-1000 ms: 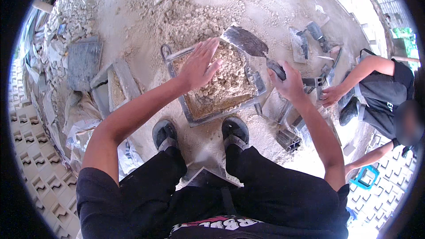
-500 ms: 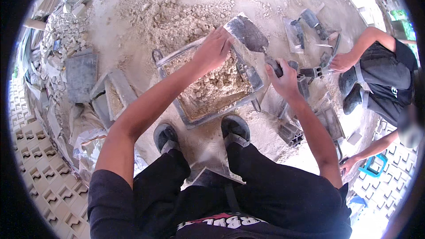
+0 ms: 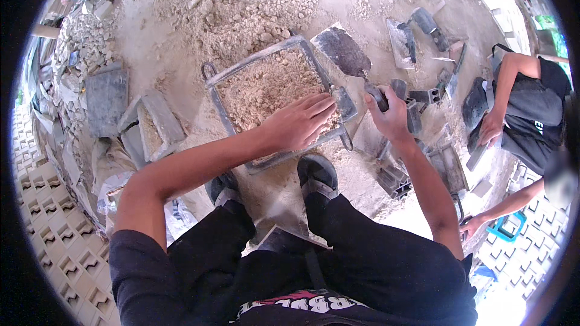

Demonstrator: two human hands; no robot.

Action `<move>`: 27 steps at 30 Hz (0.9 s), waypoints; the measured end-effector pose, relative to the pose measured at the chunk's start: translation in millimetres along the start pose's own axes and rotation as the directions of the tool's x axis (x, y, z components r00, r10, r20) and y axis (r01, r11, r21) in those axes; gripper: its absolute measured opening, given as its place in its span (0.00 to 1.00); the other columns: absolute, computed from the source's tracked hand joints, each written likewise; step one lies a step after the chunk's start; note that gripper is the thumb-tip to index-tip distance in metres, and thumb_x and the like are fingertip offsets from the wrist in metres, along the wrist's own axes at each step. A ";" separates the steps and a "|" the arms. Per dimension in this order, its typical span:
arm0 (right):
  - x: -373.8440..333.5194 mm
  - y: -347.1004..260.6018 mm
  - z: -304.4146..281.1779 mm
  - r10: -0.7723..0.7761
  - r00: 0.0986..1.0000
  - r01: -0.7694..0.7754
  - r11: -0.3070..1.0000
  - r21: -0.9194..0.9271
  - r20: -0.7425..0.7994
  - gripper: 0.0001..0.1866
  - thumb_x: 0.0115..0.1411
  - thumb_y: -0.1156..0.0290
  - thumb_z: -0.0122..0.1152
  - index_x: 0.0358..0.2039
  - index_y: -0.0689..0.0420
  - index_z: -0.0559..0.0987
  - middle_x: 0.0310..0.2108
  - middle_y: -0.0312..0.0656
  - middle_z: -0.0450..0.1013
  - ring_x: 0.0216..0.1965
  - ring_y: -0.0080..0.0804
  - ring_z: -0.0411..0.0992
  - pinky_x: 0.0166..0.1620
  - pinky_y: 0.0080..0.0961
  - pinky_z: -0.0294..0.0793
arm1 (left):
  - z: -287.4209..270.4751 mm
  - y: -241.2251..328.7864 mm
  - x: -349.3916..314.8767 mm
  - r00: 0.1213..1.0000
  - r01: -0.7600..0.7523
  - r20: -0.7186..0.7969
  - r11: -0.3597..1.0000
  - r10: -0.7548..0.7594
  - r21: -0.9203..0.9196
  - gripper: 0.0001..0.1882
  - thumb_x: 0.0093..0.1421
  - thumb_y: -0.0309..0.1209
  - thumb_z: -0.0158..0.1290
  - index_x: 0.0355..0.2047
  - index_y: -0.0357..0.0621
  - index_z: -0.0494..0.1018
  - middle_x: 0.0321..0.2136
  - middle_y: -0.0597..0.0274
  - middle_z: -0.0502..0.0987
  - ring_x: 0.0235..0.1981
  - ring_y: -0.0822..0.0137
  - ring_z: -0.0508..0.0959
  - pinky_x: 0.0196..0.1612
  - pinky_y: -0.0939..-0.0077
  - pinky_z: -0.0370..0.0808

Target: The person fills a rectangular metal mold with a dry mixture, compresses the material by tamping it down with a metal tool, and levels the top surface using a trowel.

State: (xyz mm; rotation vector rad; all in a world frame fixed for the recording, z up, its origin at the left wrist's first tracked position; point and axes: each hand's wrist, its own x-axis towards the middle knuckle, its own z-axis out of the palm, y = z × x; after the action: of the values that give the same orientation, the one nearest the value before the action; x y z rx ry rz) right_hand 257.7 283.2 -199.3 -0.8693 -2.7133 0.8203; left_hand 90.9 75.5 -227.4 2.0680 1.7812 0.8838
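My left hand lies palm down with its fingers stretched out, on the near right part of the crumbly sandy mix. That mix fills a square metal mold on the ground, which has a loop handle on its left side and another at its near right. My right hand is closed round the dark handle of a trowel. The trowel's broad grey blade points away to the left, beside the mold's far right corner. My palm hides some of the mix.
Loose mix is heaped beyond the mold. On the left are a dark flat plate and a tilted frame. To the right lie a hammer and hollow metal pieces. A co-worker crouches at the right; patterned blocks line the lower left.
My left hand has come from the mold's far edge toward me onto the mix. The trowel stays in my right hand, shifted slightly. The co-worker's hand has moved nearer to their body.
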 end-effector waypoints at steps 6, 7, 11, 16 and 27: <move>-9.5 -3.1 6.6 -0.011 0.999 0.009 0.999 0.042 0.033 0.22 0.56 0.54 0.64 0.38 0.61 0.75 0.26 0.48 0.76 0.28 0.39 0.77 0.34 0.31 0.74 | -5.9 -7.5 -49.5 0.994 -0.087 0.069 0.996 0.086 0.006 0.25 0.59 0.28 0.49 0.57 0.36 0.63 0.57 0.51 0.63 0.60 0.55 0.63 0.62 0.62 0.62; -11.7 -3.3 7.3 -0.017 0.999 0.016 0.999 0.040 0.029 0.22 0.56 0.54 0.64 0.38 0.61 0.75 0.26 0.48 0.76 0.28 0.38 0.77 0.33 0.30 0.74 | -9.2 -8.0 -56.8 0.991 -0.110 0.075 0.994 0.108 0.020 0.25 0.58 0.28 0.49 0.57 0.36 0.63 0.58 0.52 0.63 0.60 0.56 0.63 0.62 0.62 0.62; -14.9 -9.9 13.2 -0.035 0.999 0.033 0.993 0.109 0.013 0.22 0.56 0.54 0.65 0.37 0.61 0.75 0.26 0.46 0.76 0.27 0.32 0.76 0.33 0.27 0.73 | -20.6 -5.3 -87.3 0.980 -0.182 0.089 0.981 0.177 0.059 0.27 0.57 0.29 0.50 0.57 0.37 0.63 0.60 0.54 0.60 0.61 0.56 0.62 0.63 0.61 0.61; -8.7 -30.9 12.6 -0.029 0.999 0.024 0.993 0.115 0.037 0.22 0.56 0.53 0.65 0.36 0.61 0.75 0.25 0.46 0.75 0.25 0.31 0.75 0.32 0.27 0.73 | -22.1 16.9 -110.8 0.983 -0.089 0.170 0.989 0.068 0.121 0.29 0.56 0.33 0.49 0.59 0.40 0.62 0.63 0.55 0.57 0.63 0.57 0.59 0.66 0.60 0.55; -12.8 -36.5 22.0 -0.036 0.999 0.037 0.988 0.148 -0.013 0.23 0.58 0.51 0.62 0.38 0.61 0.76 0.21 0.40 0.72 0.24 0.23 0.69 0.31 0.23 0.70 | -30.7 5.6 -111.7 0.996 -0.032 0.093 0.916 -0.006 0.399 0.28 0.59 0.39 0.47 0.59 0.44 0.63 0.64 0.59 0.56 0.66 0.63 0.54 0.66 0.55 0.50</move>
State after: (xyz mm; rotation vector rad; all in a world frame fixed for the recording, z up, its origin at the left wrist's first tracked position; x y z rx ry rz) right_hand 243.4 241.1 -197.4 -0.7871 -2.6114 0.9923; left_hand 70.5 -38.6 -230.4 2.3185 2.0332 0.4376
